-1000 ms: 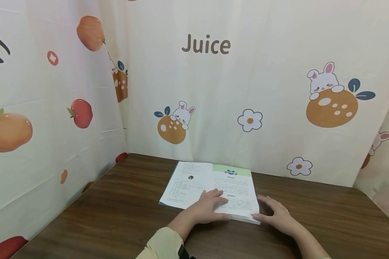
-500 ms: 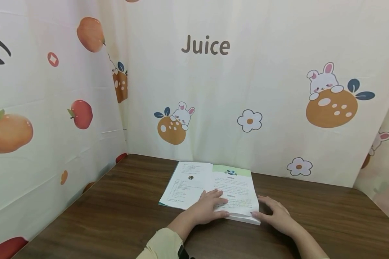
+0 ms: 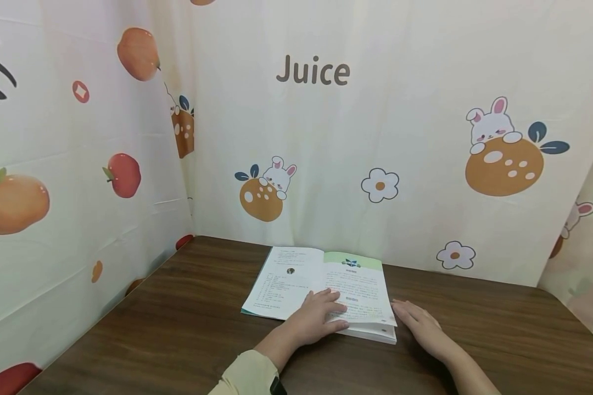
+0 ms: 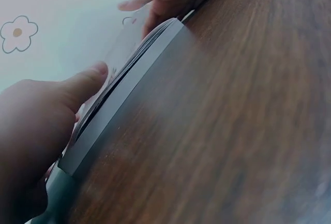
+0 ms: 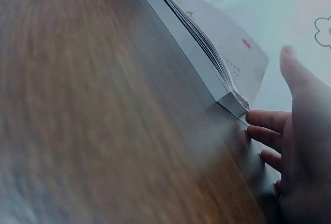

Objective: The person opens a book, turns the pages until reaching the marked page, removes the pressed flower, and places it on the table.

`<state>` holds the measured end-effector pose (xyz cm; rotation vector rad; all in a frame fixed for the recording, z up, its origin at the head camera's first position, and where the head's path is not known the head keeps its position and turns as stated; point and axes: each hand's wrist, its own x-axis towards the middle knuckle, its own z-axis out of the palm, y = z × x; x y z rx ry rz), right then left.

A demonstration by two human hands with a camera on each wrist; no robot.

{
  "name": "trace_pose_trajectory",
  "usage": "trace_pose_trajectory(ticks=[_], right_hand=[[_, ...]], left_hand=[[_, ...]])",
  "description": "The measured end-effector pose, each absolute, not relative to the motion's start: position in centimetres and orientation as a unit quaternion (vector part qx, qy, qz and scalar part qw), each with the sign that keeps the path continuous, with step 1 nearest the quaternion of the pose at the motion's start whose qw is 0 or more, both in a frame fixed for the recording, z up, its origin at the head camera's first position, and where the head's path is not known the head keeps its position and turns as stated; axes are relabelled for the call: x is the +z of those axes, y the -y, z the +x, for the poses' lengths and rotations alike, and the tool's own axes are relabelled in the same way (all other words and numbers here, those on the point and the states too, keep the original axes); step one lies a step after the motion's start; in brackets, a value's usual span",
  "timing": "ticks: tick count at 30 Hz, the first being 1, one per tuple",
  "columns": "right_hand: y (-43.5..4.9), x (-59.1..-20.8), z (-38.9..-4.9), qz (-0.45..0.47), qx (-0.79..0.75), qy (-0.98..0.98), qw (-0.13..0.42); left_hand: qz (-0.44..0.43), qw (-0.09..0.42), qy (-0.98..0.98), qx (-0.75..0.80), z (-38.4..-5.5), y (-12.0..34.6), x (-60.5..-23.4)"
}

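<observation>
An open book lies on the table, its left page white and its right page topped with a green band. My left hand rests across the lower part of the pages, fingers spread over the right page, thumb near the bottom edge. At the book's right edge is my right hand, fingers extended. In the right wrist view its fingertips are right at the page edges, while the thumb points up, apart from the paper. A page stands raised at its lower right corner above the stack.
The brown wooden table extends around the book on both sides. Behind it hangs a pale curtain printed with fruit, rabbits and flowers, and another printed curtain runs along the left edge.
My right thumb has come off the lower right page corner and moved up towards the fingers. That corner has lifted, uncovering the page beneath. The left hand stays in place.
</observation>
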<state>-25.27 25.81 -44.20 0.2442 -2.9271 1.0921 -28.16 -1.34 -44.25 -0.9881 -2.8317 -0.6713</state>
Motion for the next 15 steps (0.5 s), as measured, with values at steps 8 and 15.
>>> trace_pose_trajectory(ticks=[8,15], right_hand=[[-25.90,-44.15,-25.10,0.088,0.351,0.932,0.010],[-25.94,-44.63,-25.31,0.107,0.316,0.942,0.034]], left_hand=[[-0.339,0.106,0.915,-0.192,-27.87,1.37,-44.01],[-0.350,0.134,0.905,-0.199,-27.99,1.35,-43.99]])
